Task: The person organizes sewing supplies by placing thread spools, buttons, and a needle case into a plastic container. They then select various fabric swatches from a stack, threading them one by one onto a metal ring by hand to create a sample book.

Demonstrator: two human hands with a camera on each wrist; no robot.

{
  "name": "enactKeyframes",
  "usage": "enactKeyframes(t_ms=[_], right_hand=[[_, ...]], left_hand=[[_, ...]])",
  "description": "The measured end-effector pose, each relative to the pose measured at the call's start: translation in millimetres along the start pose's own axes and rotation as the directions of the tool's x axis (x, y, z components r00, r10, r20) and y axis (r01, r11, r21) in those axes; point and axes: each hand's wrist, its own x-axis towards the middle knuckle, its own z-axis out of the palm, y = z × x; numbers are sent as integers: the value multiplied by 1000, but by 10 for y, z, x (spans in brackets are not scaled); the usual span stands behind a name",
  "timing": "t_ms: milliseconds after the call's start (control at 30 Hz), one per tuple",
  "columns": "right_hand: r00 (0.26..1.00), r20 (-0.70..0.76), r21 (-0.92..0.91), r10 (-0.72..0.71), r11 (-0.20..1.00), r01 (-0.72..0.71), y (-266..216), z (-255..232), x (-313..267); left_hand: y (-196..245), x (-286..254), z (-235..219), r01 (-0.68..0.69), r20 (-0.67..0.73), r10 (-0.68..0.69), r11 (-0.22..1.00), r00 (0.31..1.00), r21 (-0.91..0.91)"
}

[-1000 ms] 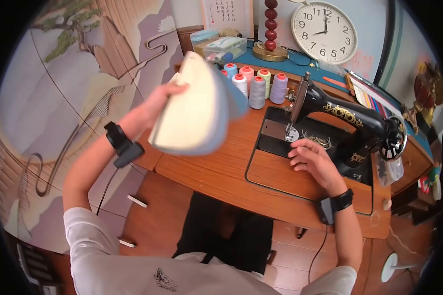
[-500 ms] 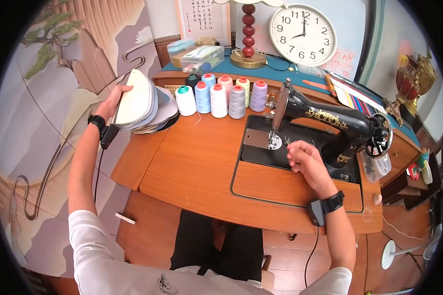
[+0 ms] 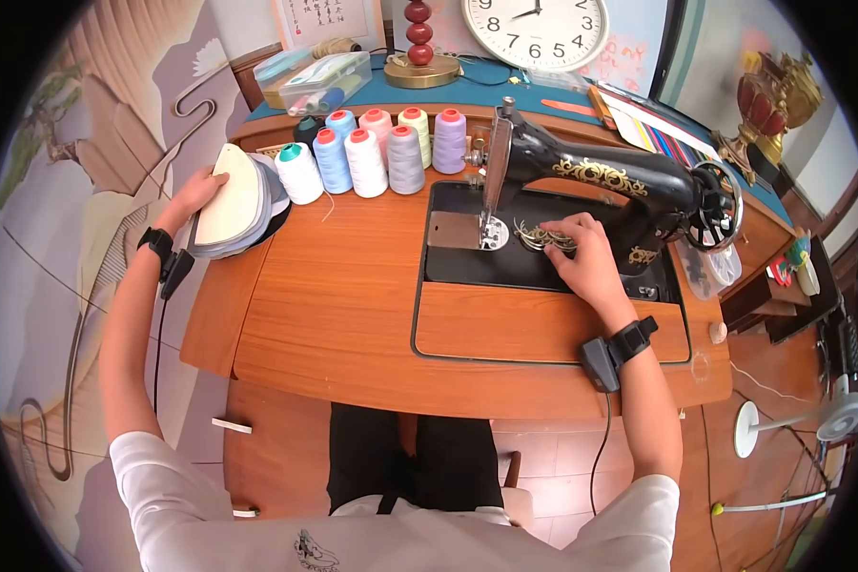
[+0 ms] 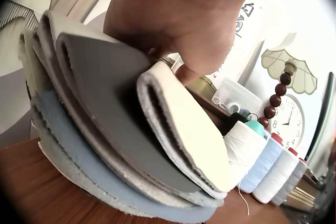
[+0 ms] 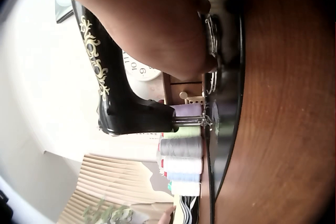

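Observation:
At the table's left end, my left hand (image 3: 194, 191) grips a stack of folded, half-round fabric pieces (image 3: 231, 208), its thumb over the cream top piece. In the left wrist view the cream piece (image 4: 191, 129) lies beside dark grey and blue layers with fuzzy cut edges. My right hand (image 3: 586, 257) rests over the bed of a black sewing machine (image 3: 562, 157), fingers loosely bent. Its fingertips are at curly pale gold lines (image 3: 534, 234) on the bed, right of the needle plate (image 3: 494, 234). The right wrist view shows no thing lifted in that hand.
Several thread cones (image 3: 362, 162) stand in rows between the fabric stack and the machine head. Behind them, a clear box of markers (image 3: 329, 84) and a lamp base (image 3: 422, 71) stand on the blue ledge. A handwheel (image 3: 717, 205) juts out at right.
My left hand has carried the fabric stack left and down to the table's left end, beside the thread cones. My right hand has reached forward over the machine bed.

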Motion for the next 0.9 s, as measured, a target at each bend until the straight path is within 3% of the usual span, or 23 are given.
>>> enactKeyframes(t_ms=[33, 100, 133, 200, 233, 300, 367, 467, 500, 533, 567, 600, 667, 700, 767, 867, 900], right_hand=[[1000, -2, 5, 7, 1000, -7, 11, 23, -6], [998, 10, -14, 69, 998, -69, 28, 57, -9], [997, 6, -14, 79, 997, -79, 45, 78, -9], [995, -8, 30, 100, 995, -100, 89, 134, 6], [997, -29, 4, 65, 998, -65, 133, 168, -1], [997, -29, -26, 65, 997, -66, 108, 128, -4], [998, -26, -43, 62, 997, -63, 87, 103, 8], [997, 22, -81, 77, 994, -75, 91, 112, 4], [997, 30, -68, 67, 996, -65, 106, 120, 2], [998, 38, -65, 56, 996, -54, 140, 96, 6], [998, 36, -81, 55, 995, -52, 157, 69, 19], [998, 42, -84, 44, 996, -40, 146, 69, 22], [998, 64, -103, 25, 995, -19, 184, 89, 9], [997, 75, -107, 0, 994, 8, 216, 111, 12], [996, 80, -103, -37, 994, 45, 210, 114, 18], [997, 32, -93, -75, 993, 78, 166, 94, 42], [995, -21, -79, -96, 992, 94, 156, 76, 58]], left_hand=[[-64, 45, 14, -2, 3, 2, 1000, 1000, 8], [-226, 186, 66, -25, -213, 59, 987, 975, 158], [-162, 157, 71, -32, -207, 66, 986, 976, 163], [-46, 68, 92, -76, -439, 272, 907, 856, 415], [32, 9, 140, -83, -436, 279, 905, 855, 416], [264, -192, 319, -417, -625, 496, 864, 604, 283], [691, -572, 738, -681, -647, 503, 732, 573, -34], [1359, -1399, 1377, -648, -323, 562, 668, 762, -365], [1601, -1704, 1552, -497, -156, 506, 655, 848, -569], [1831, -1938, 1669, -110, 162, 323, 681, 932, -724], [1937, -2049, 1827, 102, 366, 319, 616, 874, -781], [2032, -2129, 1968, 323, 552, 334, 542, 764, -776], [2215, -2147, 2277, 264, 616, 469, 618, 633, -741], [2303, -2128, 2382, 270, 607, 478, 599, 635, -754], [2463, -2019, 2510, 99, 589, 558, 672, 584, -734], [2576, -1830, 2586, 98, 544, 539, 647, 643, -756], [2583, -1795, 2609, -35, 474, 549, 678, 689, -734]])
